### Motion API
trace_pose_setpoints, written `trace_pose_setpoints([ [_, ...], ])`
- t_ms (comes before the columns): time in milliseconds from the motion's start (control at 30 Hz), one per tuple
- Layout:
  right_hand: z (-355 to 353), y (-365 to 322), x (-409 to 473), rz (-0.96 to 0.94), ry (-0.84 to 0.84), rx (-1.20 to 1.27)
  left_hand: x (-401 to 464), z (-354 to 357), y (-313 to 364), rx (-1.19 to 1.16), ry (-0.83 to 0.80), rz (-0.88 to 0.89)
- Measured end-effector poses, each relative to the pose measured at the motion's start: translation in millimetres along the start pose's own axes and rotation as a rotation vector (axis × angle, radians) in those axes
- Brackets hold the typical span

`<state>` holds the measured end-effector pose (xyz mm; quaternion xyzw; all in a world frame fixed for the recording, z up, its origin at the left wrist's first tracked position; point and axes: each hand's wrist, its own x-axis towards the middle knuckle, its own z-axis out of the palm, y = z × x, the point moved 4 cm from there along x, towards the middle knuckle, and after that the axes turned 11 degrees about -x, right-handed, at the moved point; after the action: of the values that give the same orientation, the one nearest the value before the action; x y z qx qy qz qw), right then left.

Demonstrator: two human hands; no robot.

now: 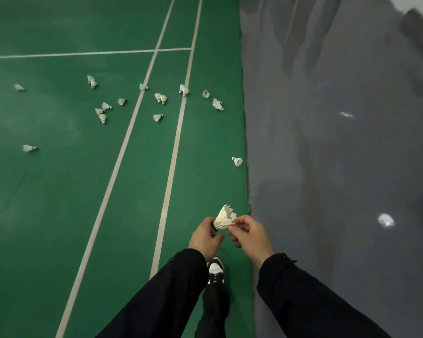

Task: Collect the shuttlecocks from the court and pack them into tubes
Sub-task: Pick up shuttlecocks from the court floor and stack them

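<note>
Green court floor with white lines, bordered on the right by grey flooring. Held shuttlecock between both hands, cork end against left hand, feathers pointing up and away. Left hand curled round the cork end; right hand pinching the feather skirt at its side. Loose shuttlecocks scattered well ahead across the lines; one lone shuttlecock nearer, by the court edge. Both arms in dark sleeves, extended forward. Black-and-white shoe below the hands.
</note>
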<state>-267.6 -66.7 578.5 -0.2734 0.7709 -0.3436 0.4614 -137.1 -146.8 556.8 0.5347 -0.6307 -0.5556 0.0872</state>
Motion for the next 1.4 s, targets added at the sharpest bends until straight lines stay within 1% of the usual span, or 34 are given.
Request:
trace_pose_setpoints([
  [200, -10.4, -60.7, 109.9, -0.039, 0.017, -0.041, 115.6, -36.1, 54.3, 0.024, 0.041, 0.034],
  [267, -14.3, -77.0, 148.2, -0.030, 0.014, -0.036, 159.4, -40.2, 72.8, 0.080, 0.005, 0.051],
  [367, -27.4, -95.5, 208.6, 0.008, 0.008, 0.060, 228.1, -38.7, 97.3, 0.166, -0.056, 0.094],
  [500, -55.4, -101.5, 290.2, 0.136, 0.057, 0.146, 310.0, -25.6, 123.7, 0.186, -0.085, 0.103],
  [600, -76.7, -105.2, 349.7, 0.184, 0.065, 0.238, 370.5, -9.3, 138.0, 0.215, -0.116, 0.116],
  [700, -93.5, -90.9, 414.7, 0.239, 0.094, 0.250, 432.1, 11.3, 138.7, 0.236, -0.131, 0.096],
  [733, -97.2, -84.8, 437.7, 0.250, 0.080, 0.251, 453.5, 18.0, 136.6, 0.239, -0.137, 0.075],
  [800, -100.9, -70.1, 486.3, 0.269, 0.040, 0.253, 498.1, 32.7, 127.7, 0.236, -0.150, 0.047],
  [900, -100.8, -32.8, 552.4, 0.321, 0.066, 0.249, 560.3, 56.1, 96.5, 0.210, -0.122, 0.003],
  [967, -95.7, 5.0, 595.5, 0.371, 0.091, 0.234, 602.8, 70.5, 65.0, 0.206, -0.108, -0.047],
  [1067, -83.7, 70.5, 651.7, 0.427, 0.078, 0.206, 664.1, 94.0, 6.1, 0.269, -0.140, -0.082],
  [1167, -68.5, 135.9, 704.5, 0.463, 0.090, 0.193, 723.5, 119.4, -51.7, 0.389, -0.192, -0.072],
  [1267, -52.7, 190.5, 755.2, 0.455, 0.100, 0.172, 776.8, 145.3, -94.9, 0.459, -0.219, -0.045],
  [1400, -34.7, 232.5, 810.2, 0.415, 0.106, 0.139, 835.4, 180.0, -129.9, 0.515, -0.257, 0.032],
])
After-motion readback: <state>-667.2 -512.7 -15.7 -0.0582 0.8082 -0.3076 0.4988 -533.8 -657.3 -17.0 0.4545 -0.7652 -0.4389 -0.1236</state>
